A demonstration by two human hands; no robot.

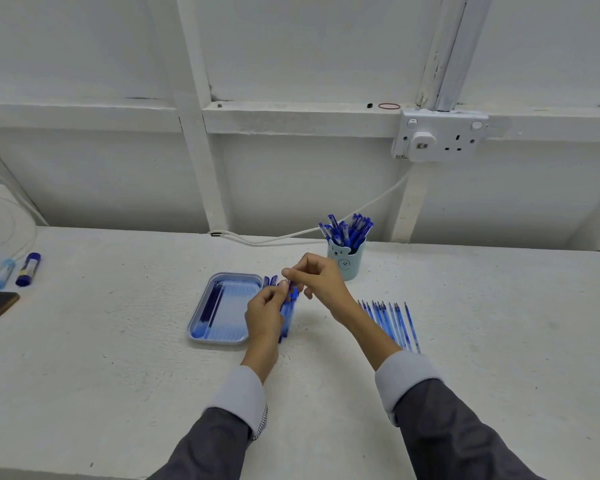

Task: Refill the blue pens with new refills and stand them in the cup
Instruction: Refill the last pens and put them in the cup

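Nearest, two grey sleeves reached over the table (118, 358). Just beyond them the left hand (264, 315) had its fingers curled round a pen (292, 295), while the right hand (321, 277) pinched the pen's upper end between thumb and forefinger. Whether that pinch sat on a cap, a tip piece or a refill could not be told. More pens (287, 320) lay on the table under the hands, beside the tray (201, 336), which held a few dark sticks (212, 301). To the right a row of thin tipped tubes (395, 323), probably refills, lay side by side. Farther back the cup (347, 263) stood well filled with pens (347, 230), so the task seemed far along. The step in hand looked like opening or closing one pen. The next move called for a steady twist or pull along the barrel, with the left grip firm so the small part would not slip away among the loose pens
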